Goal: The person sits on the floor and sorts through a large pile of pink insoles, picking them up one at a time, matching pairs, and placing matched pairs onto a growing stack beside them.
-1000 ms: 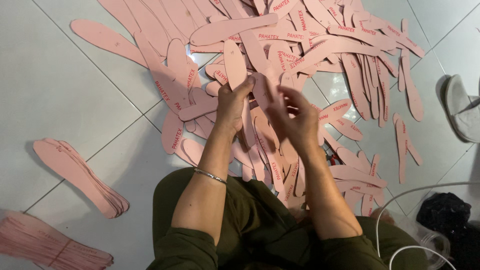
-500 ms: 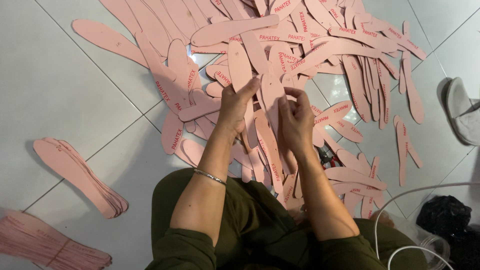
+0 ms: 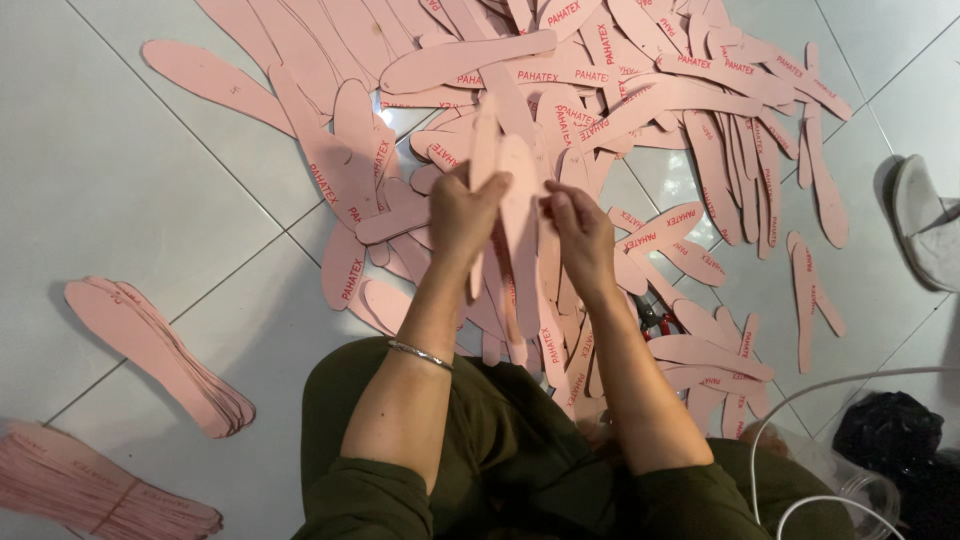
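Left hand: grip closed on the held insoles, thumb across their left edge.
Right hand: fingertips pinch the right edge of the same held insoles; grip narrow.
Held insoles: a few pink foot-shaped cut-outs, upright and pressed face to face, raised above the loose pile, toes pointing far.
Loose pile: pink insoles scattered and overlapping on the floor, spreading from just beside the knees out to the far and right edges of view.
Stacked insoles: a neat stack at near left, well apart from the pile.
Tied bundle: at the near-left corner, banded.
Open room: bare white tile between the pile's left edge and the stack.
Right side: white cable and black bag near; pale shoe at the edge.
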Motion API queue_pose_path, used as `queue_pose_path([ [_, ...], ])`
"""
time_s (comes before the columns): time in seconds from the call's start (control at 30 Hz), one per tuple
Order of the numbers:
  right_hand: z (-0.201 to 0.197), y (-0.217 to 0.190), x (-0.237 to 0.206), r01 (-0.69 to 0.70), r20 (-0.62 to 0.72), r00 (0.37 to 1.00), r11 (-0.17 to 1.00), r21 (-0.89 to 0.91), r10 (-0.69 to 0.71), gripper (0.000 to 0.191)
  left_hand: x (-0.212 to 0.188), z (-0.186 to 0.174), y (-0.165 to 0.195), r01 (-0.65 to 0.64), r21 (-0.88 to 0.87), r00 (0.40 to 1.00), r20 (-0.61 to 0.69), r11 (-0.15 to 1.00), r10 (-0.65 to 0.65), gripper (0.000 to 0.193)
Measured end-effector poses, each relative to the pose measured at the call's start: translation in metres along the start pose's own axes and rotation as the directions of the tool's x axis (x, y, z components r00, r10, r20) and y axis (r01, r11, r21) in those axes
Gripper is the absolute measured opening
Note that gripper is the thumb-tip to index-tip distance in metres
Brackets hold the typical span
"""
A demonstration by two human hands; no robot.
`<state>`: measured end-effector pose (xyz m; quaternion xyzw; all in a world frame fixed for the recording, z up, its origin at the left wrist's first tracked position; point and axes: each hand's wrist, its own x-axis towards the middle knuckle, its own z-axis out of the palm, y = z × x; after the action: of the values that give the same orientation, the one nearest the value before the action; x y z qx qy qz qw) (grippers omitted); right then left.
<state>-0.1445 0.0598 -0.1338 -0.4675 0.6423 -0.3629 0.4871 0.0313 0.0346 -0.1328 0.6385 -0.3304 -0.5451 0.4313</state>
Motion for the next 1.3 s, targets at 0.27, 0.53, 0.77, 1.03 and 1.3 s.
queue_pose_path([
  [0.27,0.001,0.007,-0.009,0.28,0.023,0.911,0.577,-0.767,-0.412,0.044,0.006,-0.009,0.001,-0.196,0.129,0.94,-0.257,0.972,0.223,0.022],
  [0.53,-0.012,-0.004,-0.014,0.209,-0.091,0.906,0.622,-0.755,-0.414,0.015,0.003,-0.012,0.002,-0.223,0.037,0.946,-0.232,0.974,0.225,0.022],
  [0.77,-0.056,-0.071,-0.029,0.036,-0.241,0.961,0.923,-0.384,-0.138,0.018,-0.002,-0.014,0.006,-0.036,-0.127,0.996,-0.082,0.991,0.026,0.021],
  [1.03,-0.045,-0.09,-0.044,0.032,0.215,0.976,0.998,-0.045,-0.021,0.022,0.0,-0.006,0.001,0.175,-0.567,0.968,0.247,0.805,-0.036,0.022],
  [1.3,-0.017,-0.083,-0.041,0.004,0.167,0.985,0.974,-0.226,0.035,0.05,0.005,-0.006,-0.004,0.108,-0.651,0.979,0.203,0.751,0.035,0.028],
])
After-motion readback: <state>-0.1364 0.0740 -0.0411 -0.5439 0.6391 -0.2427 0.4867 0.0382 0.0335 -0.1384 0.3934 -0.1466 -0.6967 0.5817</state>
